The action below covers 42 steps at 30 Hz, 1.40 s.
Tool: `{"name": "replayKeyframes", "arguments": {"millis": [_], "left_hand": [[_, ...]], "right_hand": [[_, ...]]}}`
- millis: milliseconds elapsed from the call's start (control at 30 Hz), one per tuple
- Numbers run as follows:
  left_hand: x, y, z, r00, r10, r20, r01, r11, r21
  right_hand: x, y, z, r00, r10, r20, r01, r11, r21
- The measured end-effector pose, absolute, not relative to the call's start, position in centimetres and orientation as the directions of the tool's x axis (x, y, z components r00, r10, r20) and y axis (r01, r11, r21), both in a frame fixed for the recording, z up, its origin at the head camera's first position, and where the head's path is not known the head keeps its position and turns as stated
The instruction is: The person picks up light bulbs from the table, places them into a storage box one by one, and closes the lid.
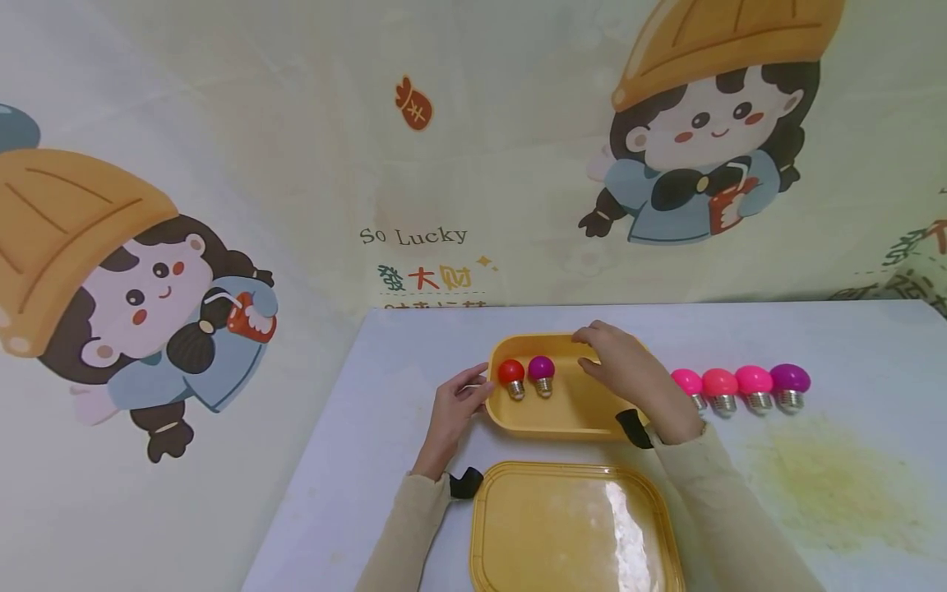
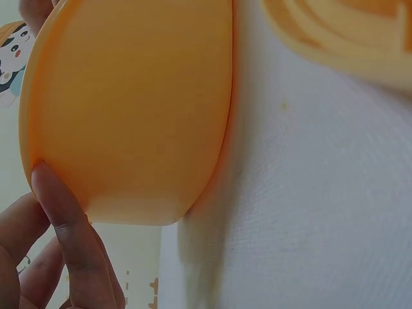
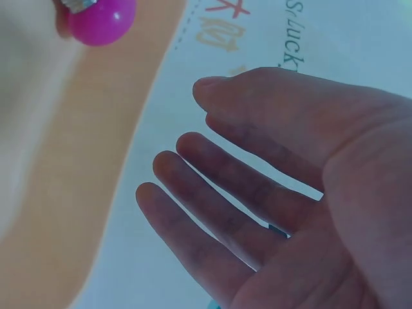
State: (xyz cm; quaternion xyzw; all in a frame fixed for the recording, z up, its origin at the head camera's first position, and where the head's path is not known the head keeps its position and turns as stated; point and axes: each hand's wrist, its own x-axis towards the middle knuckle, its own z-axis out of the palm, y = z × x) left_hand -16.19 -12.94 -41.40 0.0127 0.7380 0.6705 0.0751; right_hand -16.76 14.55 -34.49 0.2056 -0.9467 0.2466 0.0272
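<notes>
A yellow plastic box [image 1: 570,421] stands on the table with a red bulb [image 1: 510,372] and a purple bulb [image 1: 542,367] lying side by side at its left end. My left hand [image 1: 455,415] holds the box's left end at the rim. In the left wrist view its thumb [image 2: 61,206] lies against the outer wall. Over the right part of the box, near the far rim, is my right hand [image 1: 625,366]. Its fingers [image 3: 206,212] are extended and apart from the bulbs, with nothing held. The right wrist view also catches one bulb [image 3: 106,19].
Several pink, coral and purple bulbs [image 1: 755,381] lie in a row right of the box, partly behind the right forearm. A flat yellow lid [image 1: 562,526] lies in front of the box. A printed cloth [image 1: 518,164] hangs behind the white table [image 1: 333,493].
</notes>
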Motion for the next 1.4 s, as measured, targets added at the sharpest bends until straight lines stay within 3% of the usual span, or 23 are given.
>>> {"name": "replayKeyframes", "arguments": {"millis": [567,1067,1400], "left_hand": [[-16.3,-12.9,-41.6,-0.99,0.114,-0.086,-0.076,0.083,0.994],[-16.2,-12.9,-41.5,-0.99,0.106,-0.095,-0.085,0.093,0.992],[-16.2,-12.8,-41.5,-0.99,0.107,-0.095,-0.086,0.086,0.993]], "right_hand": [[-15.4,17.9,-35.0,-0.941,-0.305,0.149,-0.339,0.831,-0.441],[-14.5,21.1,-36.1,-0.925,-0.299,0.237,-0.377,0.807,-0.455],[-14.3,23.0,-37.0,-0.97,-0.228,0.09,-0.243,0.845,-0.476]]}}
